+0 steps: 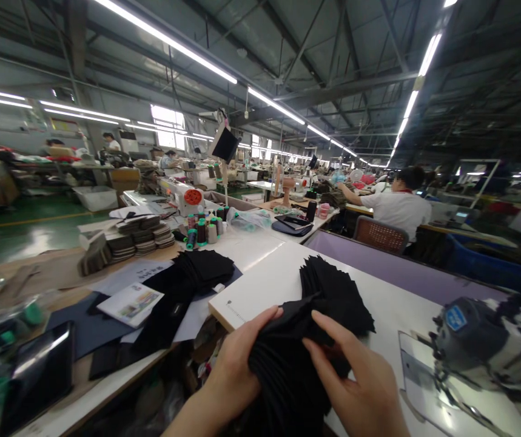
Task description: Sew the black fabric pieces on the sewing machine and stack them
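A thick bundle of black fabric pieces (282, 376) is between my hands at the table's near edge. My left hand (237, 358) wraps round its left side, thumb lying on top. On the right, my right hand (351, 370) pinches the upper layer between thumb and forefinger. Just beyond my fingers, a fanned stack of black fabric pieces (333, 288) rests on the white table (260, 279); the bundle overlaps its near part. The lower end of the bundle runs out of the picture.
A sewing machine (483, 346) stands at right. To the left lie more black fabric (201, 273), a printed card (130, 303), a dark tablet-like device (39, 376) and stacked brown pieces (137, 237). Thread spools (203, 230) stand behind. A co-worker (396, 203) sits at far right.
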Demonstrator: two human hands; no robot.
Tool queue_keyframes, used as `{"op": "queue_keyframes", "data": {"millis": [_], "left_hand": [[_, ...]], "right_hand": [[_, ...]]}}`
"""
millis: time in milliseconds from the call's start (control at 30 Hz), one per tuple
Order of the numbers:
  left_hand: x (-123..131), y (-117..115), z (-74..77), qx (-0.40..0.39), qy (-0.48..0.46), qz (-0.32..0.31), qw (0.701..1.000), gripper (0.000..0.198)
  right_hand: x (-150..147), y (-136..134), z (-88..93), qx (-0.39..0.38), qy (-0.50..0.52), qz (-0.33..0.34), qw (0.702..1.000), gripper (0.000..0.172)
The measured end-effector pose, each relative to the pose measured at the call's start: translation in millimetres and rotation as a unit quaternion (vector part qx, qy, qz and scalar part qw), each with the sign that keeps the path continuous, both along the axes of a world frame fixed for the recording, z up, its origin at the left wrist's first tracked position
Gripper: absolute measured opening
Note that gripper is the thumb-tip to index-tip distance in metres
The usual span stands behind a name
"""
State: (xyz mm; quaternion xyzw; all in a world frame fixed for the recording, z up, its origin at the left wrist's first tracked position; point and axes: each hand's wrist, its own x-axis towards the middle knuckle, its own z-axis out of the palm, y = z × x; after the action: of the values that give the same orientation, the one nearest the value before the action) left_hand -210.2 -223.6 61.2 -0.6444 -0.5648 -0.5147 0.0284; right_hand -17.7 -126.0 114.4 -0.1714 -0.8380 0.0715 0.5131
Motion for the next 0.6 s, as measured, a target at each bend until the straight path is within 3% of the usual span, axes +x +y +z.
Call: {"op": "queue_keyframes", "data": {"millis": [233, 333, 400, 433, 500, 600], "left_hand": [[3, 1, 3.1, -0.044, -0.061, -0.002, 0.997, 0.059], [8, 5, 16.5, -0.077, -0.159, 0.003, 0.984, 0.049], [6, 9, 23.9, -0.089, -0.260, 0.013, 0.961, 0.045], [3, 11, 25.8, -0.103, -0.334, 0.011, 0.937, 0.042], [-5, 14, 25.9, -0.148, -0.489, -0.006, 0.860, 0.032], [-16, 19, 23.5, -0.213, -0.687, -0.030, 0.694, 0.020]], "right_hand": [[-2, 4, 8.3, 0.071, -0.022, 0.013, 0.997, 0.013], [-5, 7, 5.0, 0.020, -0.010, 0.006, 1.000, 0.016], [-6, 11, 1.0, -0.057, 0.014, -0.010, 0.998, 0.031], [-6, 15, -1.5, -0.094, 0.030, -0.022, 0.995, 0.039], [-5, 24, -8.2, -0.154, 0.066, -0.052, 0.984, 0.047], [-5, 38, -21.9, -0.283, 0.103, -0.067, 0.951, 0.056]]}}
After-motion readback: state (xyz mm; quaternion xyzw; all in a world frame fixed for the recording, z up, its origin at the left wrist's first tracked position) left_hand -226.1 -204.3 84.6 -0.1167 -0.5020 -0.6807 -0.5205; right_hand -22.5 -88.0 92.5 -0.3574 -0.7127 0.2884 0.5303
